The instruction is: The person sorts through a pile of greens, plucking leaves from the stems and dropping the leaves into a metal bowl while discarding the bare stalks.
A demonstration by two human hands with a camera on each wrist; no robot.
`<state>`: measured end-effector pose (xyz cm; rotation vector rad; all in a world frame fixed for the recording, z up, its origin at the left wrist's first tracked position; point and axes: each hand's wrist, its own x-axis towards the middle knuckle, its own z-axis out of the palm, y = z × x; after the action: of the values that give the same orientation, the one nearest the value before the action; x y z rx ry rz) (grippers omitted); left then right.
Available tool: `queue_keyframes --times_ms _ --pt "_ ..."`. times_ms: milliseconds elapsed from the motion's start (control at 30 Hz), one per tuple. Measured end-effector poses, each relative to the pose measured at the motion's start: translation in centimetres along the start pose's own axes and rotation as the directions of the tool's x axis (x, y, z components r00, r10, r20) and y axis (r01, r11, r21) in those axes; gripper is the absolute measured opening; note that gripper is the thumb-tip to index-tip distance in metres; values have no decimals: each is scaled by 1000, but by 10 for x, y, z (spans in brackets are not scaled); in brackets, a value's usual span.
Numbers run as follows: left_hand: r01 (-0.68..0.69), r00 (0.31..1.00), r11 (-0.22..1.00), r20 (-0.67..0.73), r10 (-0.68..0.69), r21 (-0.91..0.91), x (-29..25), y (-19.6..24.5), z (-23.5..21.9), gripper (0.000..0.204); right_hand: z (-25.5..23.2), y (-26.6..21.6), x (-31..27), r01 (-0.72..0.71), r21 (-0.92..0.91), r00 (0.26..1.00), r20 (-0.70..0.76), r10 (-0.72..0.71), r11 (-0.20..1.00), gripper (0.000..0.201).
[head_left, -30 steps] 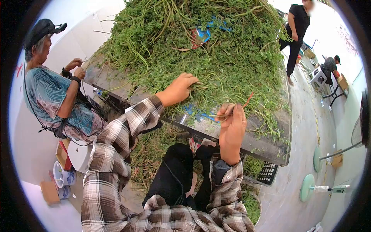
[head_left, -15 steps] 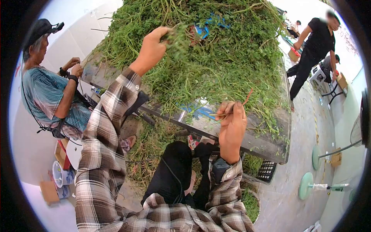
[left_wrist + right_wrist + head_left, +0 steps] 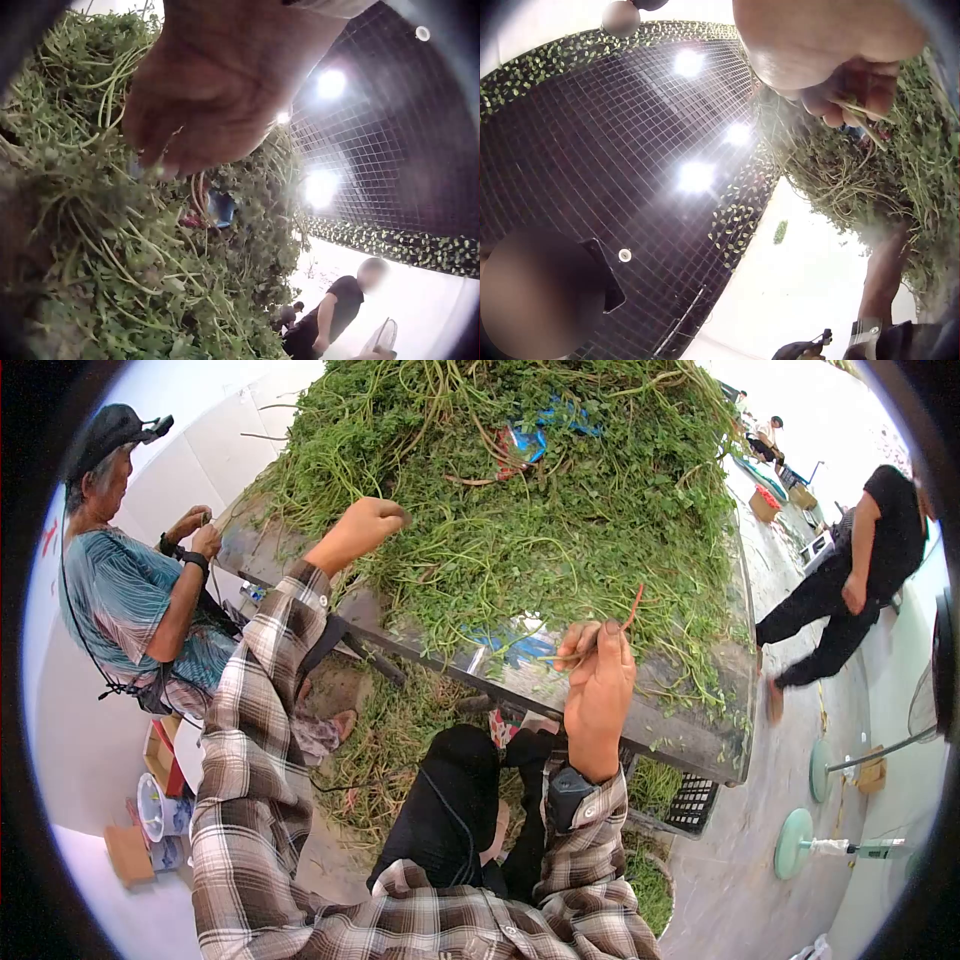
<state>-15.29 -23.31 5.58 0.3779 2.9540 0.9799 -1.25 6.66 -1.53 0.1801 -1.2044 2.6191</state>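
Note:
A large heap of leafy green stems (image 3: pixel 560 540) covers the dark table (image 3: pixel 690 755). At its left side, my left hand (image 3: pixel 360 535) hovers over the greens with its fingers bent loosely forward. No stems show in it, and the wrist hides part of the fingers in the left wrist view. Near the table's front edge, my right hand (image 3: pixel 600 695) pinches a few thin stems (image 3: pixel 866 124) between thumb and fingers. A reddish stem (image 3: pixel 636 605) sticks up past that thumb. Blue plastic (image 3: pixel 515 647) shows under loose leaves beside the right hand.
More greens (image 3: pixel 400 760) lie on the floor below the table, by a black crate (image 3: pixel 692 800). Someone in a patterned shirt (image 3: pixel 140 595) is at the left. Another person in black (image 3: pixel 865 570) walks on the right. Green round bases (image 3: pixel 795 843) stand on the floor there.
My left hand gripped greens at the heap's front, lifted a leafy bunch up and left, and now shows none, slightly lower. The right hand stays nearly still. The person in black moved closer on the right.

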Motion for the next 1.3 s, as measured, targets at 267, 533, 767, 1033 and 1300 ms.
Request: queue_keyframes --times_ms 267,533,767,1033,1300 --pt "-80 987 966 152 43 246 11 -5 60 95 1 -1 -1 -3 -9 1000 5 3 1000 32" --pt "-141 982 970 -95 162 197 31 0 57 41 -3 -3 -2 -30 11 1000 9 30 999 30" --pt "-382 808 885 -368 460 266 72 55 -12 37 -3 -4 -1 -39 6 999 4 39 999 30" --pt "-304 724 816 -437 534 492 69 87 -26 54 -7 -3 0 -24 -30 999 26 25 999 31" --pt "-104 955 993 273 117 -59 47 67 20 88 -9 -3 0 -17 -26 999 41 18 1000 32"
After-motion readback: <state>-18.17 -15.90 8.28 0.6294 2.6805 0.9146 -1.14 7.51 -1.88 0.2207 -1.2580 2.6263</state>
